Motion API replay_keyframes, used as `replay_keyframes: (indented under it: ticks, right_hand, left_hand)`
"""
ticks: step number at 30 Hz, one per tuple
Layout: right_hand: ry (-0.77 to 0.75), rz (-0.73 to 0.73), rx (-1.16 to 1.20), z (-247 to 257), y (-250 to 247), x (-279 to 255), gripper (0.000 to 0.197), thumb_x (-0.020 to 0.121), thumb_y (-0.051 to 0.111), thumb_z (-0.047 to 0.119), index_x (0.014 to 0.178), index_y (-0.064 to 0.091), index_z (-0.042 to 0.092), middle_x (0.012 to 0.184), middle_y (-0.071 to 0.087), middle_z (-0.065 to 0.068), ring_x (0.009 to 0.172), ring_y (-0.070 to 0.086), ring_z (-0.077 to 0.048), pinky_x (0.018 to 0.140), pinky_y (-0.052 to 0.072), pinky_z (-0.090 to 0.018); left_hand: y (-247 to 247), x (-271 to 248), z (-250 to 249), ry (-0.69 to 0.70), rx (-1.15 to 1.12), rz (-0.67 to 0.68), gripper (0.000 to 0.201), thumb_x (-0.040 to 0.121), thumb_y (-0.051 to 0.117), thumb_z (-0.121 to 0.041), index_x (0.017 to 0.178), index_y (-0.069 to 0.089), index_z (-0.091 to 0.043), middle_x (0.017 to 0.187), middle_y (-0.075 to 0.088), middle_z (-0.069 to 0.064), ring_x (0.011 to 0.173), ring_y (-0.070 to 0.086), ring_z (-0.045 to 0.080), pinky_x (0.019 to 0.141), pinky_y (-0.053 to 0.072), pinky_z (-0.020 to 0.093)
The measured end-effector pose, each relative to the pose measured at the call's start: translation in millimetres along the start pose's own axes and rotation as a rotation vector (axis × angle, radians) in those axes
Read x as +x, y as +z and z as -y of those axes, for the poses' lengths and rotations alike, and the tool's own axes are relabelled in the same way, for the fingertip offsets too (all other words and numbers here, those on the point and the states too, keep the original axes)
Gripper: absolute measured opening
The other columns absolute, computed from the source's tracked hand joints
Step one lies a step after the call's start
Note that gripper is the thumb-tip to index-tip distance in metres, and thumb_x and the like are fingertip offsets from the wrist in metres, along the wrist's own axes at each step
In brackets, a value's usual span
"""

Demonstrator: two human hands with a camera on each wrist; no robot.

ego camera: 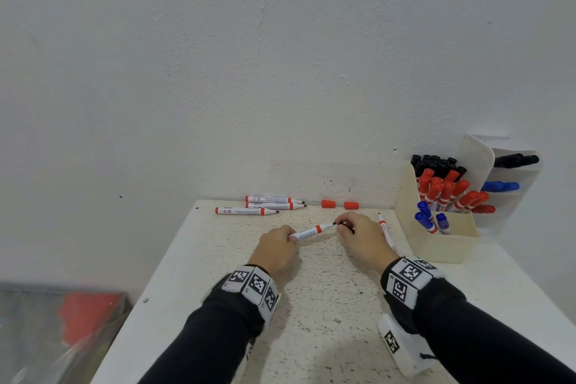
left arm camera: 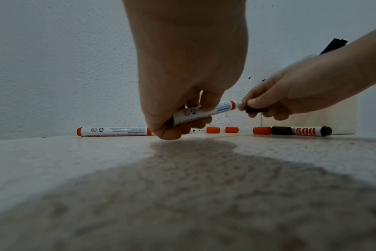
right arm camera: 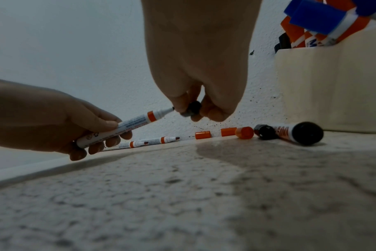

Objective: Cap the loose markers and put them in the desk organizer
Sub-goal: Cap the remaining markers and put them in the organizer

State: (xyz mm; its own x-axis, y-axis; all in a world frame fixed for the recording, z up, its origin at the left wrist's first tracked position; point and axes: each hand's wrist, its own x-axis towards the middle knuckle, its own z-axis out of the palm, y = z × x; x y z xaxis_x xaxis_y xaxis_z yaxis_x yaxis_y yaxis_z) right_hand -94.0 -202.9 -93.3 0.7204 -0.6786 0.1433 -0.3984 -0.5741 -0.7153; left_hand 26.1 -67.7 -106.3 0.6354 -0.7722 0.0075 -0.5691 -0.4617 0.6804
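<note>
Two hands met over the middle of the table (ego camera: 311,305) in the head view: the left hand (ego camera: 276,246) was wrapped round the rear of an uncapped marker (ego camera: 311,231) while the right hand (ego camera: 363,235) closed at its tip, the cap itself hidden behind the fingers; three more uncapped markers (ego camera: 268,205) lay by the wall beside two loose orange caps (ego camera: 339,204), another marker (ego camera: 386,232) lay just beside the desk organizer (ego camera: 436,240), and that organizer already stood full of black, red and blue capped markers. From the left wrist, the fingers (left arm camera: 208,101) were curled on the barrel, where "ATTENTION PLEASE" and a recycling symbol could be read, and a dark cap (left arm camera: 254,109) pinched in the right hand sat just at the tip; "500" showed on the marker lying behind. From the right wrist, the thumb and fingers were clamped on that dark cap (right arm camera: 192,108), the tip touching or nearly touching its mouth. The cap looked black while the barrel's band was orange, so a mismatched cap seemed the likeliest fault; a tilted approach could also smear ink on the fingertips or leave the cap half seated, and the round barrels on the table could roll if nudged.
</note>
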Motion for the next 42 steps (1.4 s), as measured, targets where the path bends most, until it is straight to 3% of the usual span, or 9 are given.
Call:
replay_keyframes:
  ticks: [4,8,11,16,20,24,29,34,42]
  right_hand:
    - [0.022,-0.171,0.182,1.4,-1.2,-0.3,0.009,0.088,0.06,0.011,0.09,0.052,0.017,0.08,0.054,0.007,0.074,0.056,-0.015,0.061,0.041,-0.017]
    - [0.021,-0.176,0.299,3.8,-3.1,-1.8,0.018,0.089,0.055,0.004,0.096,0.051,0.019,0.09,0.058,0.004,0.088,0.063,-0.026,0.065,0.048,-0.018]
    - [0.016,-0.097,0.319,6.2,-2.7,-2.4,0.018,0.089,0.054,0.003,0.097,0.055,0.019,0.092,0.058,0.009,0.094,0.063,-0.033,0.08,0.054,-0.038]
    - [0.058,0.0,0.38,12.7,-4.6,-6.1,0.011,0.092,0.054,0.011,0.085,0.058,0.017,0.089,0.059,-0.005,0.068,0.055,-0.014,0.051,0.046,-0.01]
    - [0.025,0.083,0.034,9.0,-19.4,-0.9,0.032,0.095,0.048,0.036,0.072,0.054,0.014,0.069,0.057,-0.002,0.057,0.045,-0.011,0.056,0.036,-0.023]
    - [0.016,0.106,-0.086,6.7,-17.7,-1.7,0.043,0.096,0.04,0.042,0.062,0.041,0.016,0.061,0.043,0.001,0.056,0.038,-0.011,0.055,0.029,-0.026]
    - [0.074,0.087,-0.036,8.1,-0.4,-9.3,0.039,0.1,0.029,0.038,0.069,0.043,0.021,0.068,0.045,0.004,0.061,0.041,-0.009,0.055,0.031,-0.022]
    - [0.087,0.077,-0.024,11.4,6.3,-8.0,0.036,0.102,0.024,0.034,0.081,0.048,0.015,0.07,0.044,0.005,0.06,0.039,-0.009,0.05,0.031,-0.015]
    - [0.052,0.139,-0.044,11.5,6.0,-9.6,0.033,0.102,0.023,0.028,0.114,0.049,0.011,0.075,0.036,0.015,0.086,0.04,-0.014,0.071,0.028,-0.022]
  left_hand:
    - [-2.2,-0.5,-1.6,-0.006,0.002,0.008,0.026,0.099,0.035,-0.02,0.109,0.056,-0.008,0.09,0.054,0.003,0.074,0.048,0.015,0.055,0.034,0.019]
    - [-1.9,-1.2,-2.4,0.001,-0.004,0.012,0.026,0.099,0.035,-0.02,0.11,0.056,-0.008,0.09,0.054,0.003,0.071,0.047,0.012,0.055,0.034,0.019]
    - [-2.5,-2.6,-4.2,0.015,-0.023,0.024,0.026,0.099,0.034,-0.019,0.11,0.055,-0.008,0.089,0.053,0.002,0.067,0.044,0.007,0.055,0.033,0.018]
    - [-2.5,-3.7,-6.5,0.02,-0.071,0.064,0.027,0.098,0.04,-0.03,0.106,0.056,-0.01,0.089,0.051,0.002,0.068,0.043,0.008,0.059,0.035,0.02]
    - [-3.0,-6.5,-8.5,0.069,-0.093,0.082,0.02,0.088,0.06,-0.035,0.099,0.051,-0.023,0.097,0.052,0.0,0.073,0.047,0.007,0.062,0.037,0.019]
    - [-6.9,-8.2,-11.2,0.08,-0.036,0.05,0.01,0.09,0.057,-0.034,0.095,0.057,-0.025,0.088,0.058,-0.005,0.07,0.048,0.007,0.071,0.043,0.025]
    - [-7.7,-9.3,-12.2,0.057,0.181,0.062,0.026,0.097,0.04,-0.04,0.103,0.062,-0.027,0.069,0.05,-0.015,0.065,0.045,0.006,0.091,0.042,0.041]
    - [-6.8,-8.1,-12.5,0.073,0.08,0.106,0.026,0.098,0.038,-0.035,0.105,0.059,-0.02,0.078,0.053,-0.007,0.064,0.044,0.008,0.063,0.038,0.025]
    - [-11.7,-10.2,-12.0,0.112,0.022,0.136,0.029,0.092,0.053,-0.041,0.116,0.064,-0.03,0.073,0.059,-0.008,0.062,0.048,0.008,0.061,0.04,0.023]
